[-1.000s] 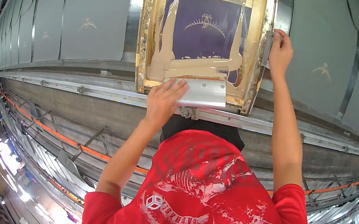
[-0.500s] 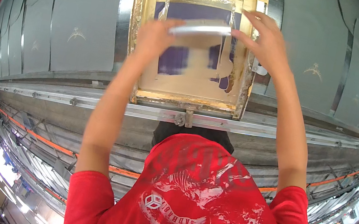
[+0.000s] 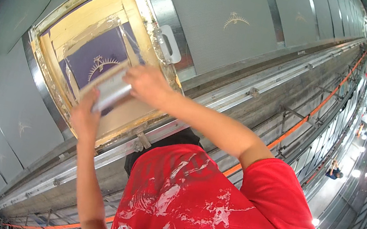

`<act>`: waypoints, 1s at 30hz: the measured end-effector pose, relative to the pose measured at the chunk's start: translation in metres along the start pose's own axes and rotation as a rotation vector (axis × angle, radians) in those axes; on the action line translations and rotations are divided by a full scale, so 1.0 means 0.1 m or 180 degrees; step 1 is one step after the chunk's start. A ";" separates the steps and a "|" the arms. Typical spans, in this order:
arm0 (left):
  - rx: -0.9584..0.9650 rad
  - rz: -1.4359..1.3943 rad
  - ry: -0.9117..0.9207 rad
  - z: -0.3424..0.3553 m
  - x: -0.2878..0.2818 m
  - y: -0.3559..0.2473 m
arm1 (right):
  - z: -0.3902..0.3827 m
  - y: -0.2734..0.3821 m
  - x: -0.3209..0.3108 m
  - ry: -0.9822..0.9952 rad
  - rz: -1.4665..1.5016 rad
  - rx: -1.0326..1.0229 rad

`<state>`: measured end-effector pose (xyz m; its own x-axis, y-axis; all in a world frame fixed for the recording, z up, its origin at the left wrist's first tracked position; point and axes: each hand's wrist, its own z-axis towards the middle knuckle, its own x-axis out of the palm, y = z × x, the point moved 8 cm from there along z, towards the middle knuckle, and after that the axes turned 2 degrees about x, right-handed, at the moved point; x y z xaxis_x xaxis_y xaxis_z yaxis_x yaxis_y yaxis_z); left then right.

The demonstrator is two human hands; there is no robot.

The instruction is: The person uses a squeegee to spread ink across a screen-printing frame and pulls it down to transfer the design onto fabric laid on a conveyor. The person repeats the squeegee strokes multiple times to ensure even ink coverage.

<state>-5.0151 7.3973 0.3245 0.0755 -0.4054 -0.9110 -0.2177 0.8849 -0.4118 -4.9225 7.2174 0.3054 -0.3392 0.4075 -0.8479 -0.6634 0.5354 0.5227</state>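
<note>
A printing screen frame (image 3: 83,1) with yellowish tape and dried residue on its edges lies in front of me, tilted in the view. Inside it is a dark purple window (image 3: 98,53) with a pale curved spiked motif. A squeegee (image 3: 112,94) with a silvery metal grip lies across the near part of the screen. My left hand (image 3: 86,116) is closed round its left end, while my right hand (image 3: 148,86) grips its right end with the fingers wrapped over. Beige ink shows on the near part of the screen, partly hidden by the hands.
Grey sheets (image 3: 215,19), some with a small pale motif, lie along the long table on both sides. A white handle-shaped piece (image 3: 171,46) juts from the frame's right side. A metal rail (image 3: 233,98) runs along the table's near edge. Another person (image 3: 334,171) stands far off right.
The view has swung round, so the frame now sits left and tilted. My right hand, open beside the squeegee before, has closed on it. The squeegee now lies nearer the frame's near edge.
</note>
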 end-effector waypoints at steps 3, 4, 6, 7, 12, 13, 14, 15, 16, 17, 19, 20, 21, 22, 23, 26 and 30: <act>0.0395 -0.0066 -0.0173 -0.23 -0.05 -0.15 | -0.18 0.19 -0.13 0.0124 -0.0102 -0.0171; 0.0103 -0.0082 0.0076 -0.16 -0.03 -0.07 | -0.11 0.18 -0.19 0.0112 -0.0177 -0.0192; -0.0491 -0.0084 0.0570 0.02 -0.09 0.13 | 0.17 0.16 -0.33 0.0087 -0.0310 -0.0245; -0.0514 -0.0103 0.0560 0.21 -0.11 0.28 | 0.38 0.13 -0.39 0.0001 -0.0484 -0.0275; -0.0482 -0.0404 0.0329 1.46 -0.25 0.63 | 1.52 -0.30 -0.49 -0.0269 -0.0791 -0.0058; -0.0199 -0.0384 0.0164 1.60 -0.24 0.70 | 1.57 -0.32 -0.44 -0.0215 -0.0835 0.0037; 0.0080 -0.0367 0.0024 1.68 -0.26 0.59 | 1.59 -0.37 -0.39 -0.0144 -0.0869 0.0151; -0.0208 -0.0001 0.0282 1.63 -0.24 0.55 | 1.58 -0.42 -0.35 -0.0077 -0.0903 0.0261; -0.0165 -0.0014 0.0238 1.53 -0.19 0.52 | 1.49 -0.45 -0.29 0.0018 -0.0798 0.0287; -0.0182 -0.0023 0.0202 1.34 -0.09 0.59 | 1.32 -0.39 -0.26 0.0155 -0.0667 0.0279; -0.0339 0.0021 0.0227 0.94 0.01 0.47 | 0.89 -0.34 -0.14 0.0120 -0.0489 0.0203; -0.0498 0.0100 0.0261 0.69 -0.01 0.26 | 0.66 -0.30 -0.03 -0.0069 -0.0417 0.0109; -0.0253 -0.0073 0.0150 0.46 0.02 0.13 | 0.40 -0.20 -0.12 -0.0116 -0.0157 -0.0026; -0.0001 -0.0208 0.0039 0.24 0.07 0.06 | 0.16 -0.15 -0.11 -0.0072 -0.0105 -0.0059; 0.0383 -0.0034 0.0066 0.08 0.08 -0.10 | -0.03 -0.09 -0.15 0.0090 -0.0273 0.0045; 0.0537 -0.0046 -0.0098 -0.31 0.17 -0.14 | -0.39 0.05 -0.15 0.0103 -0.0287 0.0054; 0.0224 -0.0063 0.0097 0.16 -0.03 -0.07 | 0.15 0.03 -0.42 0.0028 -0.0436 -0.0153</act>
<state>-4.9986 7.3961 0.3293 0.0492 -0.4288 -0.9021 -0.1475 0.8901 -0.4311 -4.9006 7.2128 0.3443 -0.2490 0.3263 -0.9119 -0.7350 0.5494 0.3973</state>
